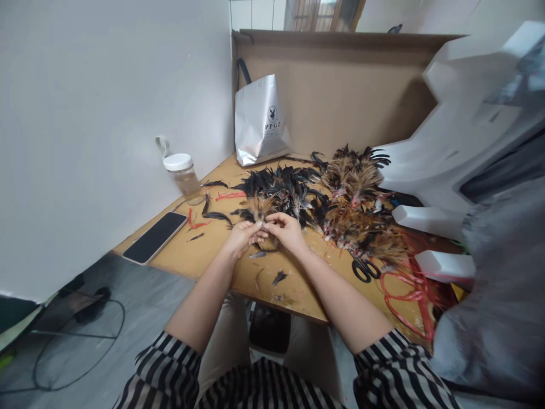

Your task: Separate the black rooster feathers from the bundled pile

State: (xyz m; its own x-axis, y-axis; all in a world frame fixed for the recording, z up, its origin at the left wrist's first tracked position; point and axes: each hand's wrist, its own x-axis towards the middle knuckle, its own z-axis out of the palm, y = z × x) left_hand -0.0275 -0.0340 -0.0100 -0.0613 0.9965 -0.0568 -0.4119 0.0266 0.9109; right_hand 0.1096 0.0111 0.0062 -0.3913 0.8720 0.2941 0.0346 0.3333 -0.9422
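Observation:
My left hand [243, 238] and my right hand [287, 232] meet over the front of the table, fingers pinched together. Between their fingertips is a small bunch of brown feathers [260, 208], tips pointing away from me. Just behind the hands lies a pile of black feathers [281, 184]. To the right sit two heaps of brown feathers, one farther back [351, 173] and one nearer [361, 224], with bits of red string among them. A few loose dark feathers [279, 278] lie close to the table's front edge.
On the left are a phone [155, 237] and a lidded bottle [183, 176]. A silver bag [259, 122] stands at the back by a cardboard panel [353, 96]. Black-handled scissors [365, 269] and tangled red string [411, 292] lie right, beside white foam pieces [445, 267].

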